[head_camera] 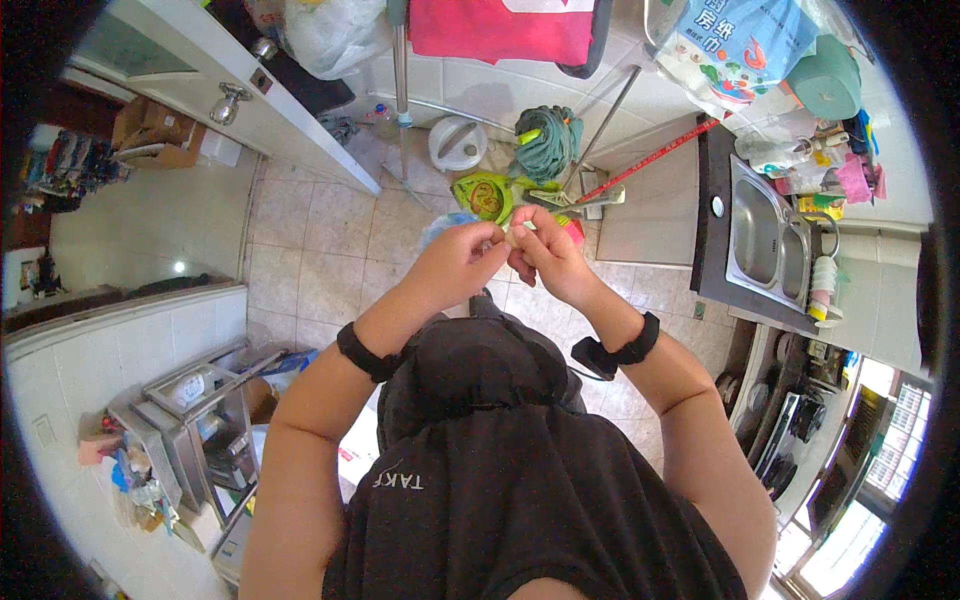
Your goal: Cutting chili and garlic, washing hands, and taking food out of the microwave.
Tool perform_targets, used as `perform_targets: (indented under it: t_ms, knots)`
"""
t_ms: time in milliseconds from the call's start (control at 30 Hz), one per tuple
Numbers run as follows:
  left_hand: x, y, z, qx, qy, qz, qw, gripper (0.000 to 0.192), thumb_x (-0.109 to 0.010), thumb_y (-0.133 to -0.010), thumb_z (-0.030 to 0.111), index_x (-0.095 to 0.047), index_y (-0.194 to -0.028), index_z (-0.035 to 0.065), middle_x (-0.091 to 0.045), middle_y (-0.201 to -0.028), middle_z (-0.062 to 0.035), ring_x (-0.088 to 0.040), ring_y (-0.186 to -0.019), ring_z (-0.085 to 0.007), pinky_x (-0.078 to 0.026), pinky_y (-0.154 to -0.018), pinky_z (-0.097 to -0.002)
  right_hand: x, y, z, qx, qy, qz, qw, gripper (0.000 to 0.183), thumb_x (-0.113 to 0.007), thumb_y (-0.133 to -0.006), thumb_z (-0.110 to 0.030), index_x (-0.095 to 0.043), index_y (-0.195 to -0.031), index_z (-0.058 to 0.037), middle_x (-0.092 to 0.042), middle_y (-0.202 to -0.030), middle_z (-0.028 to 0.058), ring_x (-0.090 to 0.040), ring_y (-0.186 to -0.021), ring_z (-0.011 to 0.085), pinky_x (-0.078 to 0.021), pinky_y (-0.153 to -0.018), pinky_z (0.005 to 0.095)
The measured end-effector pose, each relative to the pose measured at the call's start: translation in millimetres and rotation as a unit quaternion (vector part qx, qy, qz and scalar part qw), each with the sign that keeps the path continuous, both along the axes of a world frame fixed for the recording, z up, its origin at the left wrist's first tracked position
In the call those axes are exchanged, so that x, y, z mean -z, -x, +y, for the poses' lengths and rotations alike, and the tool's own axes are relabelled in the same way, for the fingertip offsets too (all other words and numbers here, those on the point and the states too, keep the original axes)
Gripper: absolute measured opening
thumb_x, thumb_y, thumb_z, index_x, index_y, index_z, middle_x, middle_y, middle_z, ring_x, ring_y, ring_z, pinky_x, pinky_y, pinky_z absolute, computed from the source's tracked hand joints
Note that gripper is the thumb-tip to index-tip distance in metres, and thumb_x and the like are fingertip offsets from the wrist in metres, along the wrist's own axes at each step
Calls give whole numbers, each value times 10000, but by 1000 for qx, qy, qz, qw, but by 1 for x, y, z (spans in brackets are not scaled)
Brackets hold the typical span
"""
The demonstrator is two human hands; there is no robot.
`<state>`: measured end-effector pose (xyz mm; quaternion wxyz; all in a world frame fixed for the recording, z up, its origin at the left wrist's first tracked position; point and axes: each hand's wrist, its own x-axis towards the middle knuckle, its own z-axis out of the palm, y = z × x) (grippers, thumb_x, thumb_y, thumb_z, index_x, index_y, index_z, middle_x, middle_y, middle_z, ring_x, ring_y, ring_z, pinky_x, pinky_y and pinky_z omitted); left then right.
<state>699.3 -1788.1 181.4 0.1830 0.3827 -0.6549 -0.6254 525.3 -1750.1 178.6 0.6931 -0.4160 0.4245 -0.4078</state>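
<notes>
My left hand [472, 259] and my right hand [551, 251] meet in front of my body, fingertips together. A small pale yellowish piece [513, 237] is pinched between them; its kind cannot be told. Below the hands, partly hidden, lie a yellow-green bag [480, 196] and a blue plastic bag [448, 225] near the floor. Beside my right hand a red thing [574, 231] shows, mostly covered. Black bands circle both wrists.
A grey-green mop head [547, 142] and a round white lid-like thing [458, 144] are by the far wall. An open white door [300, 120] stands at the left. On the right is a steel double sink [756, 225]; a metal rack [202, 397] stands lower left.
</notes>
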Motion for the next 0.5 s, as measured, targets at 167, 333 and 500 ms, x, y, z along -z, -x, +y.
perform_targets:
  t_ms: [167, 333, 500]
  knots:
    - [2, 0, 0, -15, -10, 40, 999, 181, -529, -879, 175, -565, -837, 3, -540, -620, -30, -504, -521, -96, -430, -444, -274, 3, 3, -1, 2, -21, -30, 999, 111, -390, -980, -201, -385, -1023, -99, -422, -607, -12, -369, -463, 65, -292, -399, 212]
    - [1, -1, 0, -11, 47, 24, 999, 207, -510, -888, 197, -568, -849, 2, -546, -623, -67, -536, -519, -141, -429, -444, -296, 1, 1, 1, 21, -47, -42, 998, 132, -414, -972, -198, -439, -1053, -96, -441, -617, -14, -373, -473, 62, -303, -408, 203]
    - [-16, 2, 2, 20, 235, -80, 968, 240, -478, -903, 225, -575, -885, 6, -594, -768, -141, -583, -665, -287, -443, -579, -367, 5, 5, 4, 9, 5, 10, 1000, 143, -464, -955, -174, -492, -1078, -107, -488, -651, -15, -382, -493, 41, -310, -414, 192]
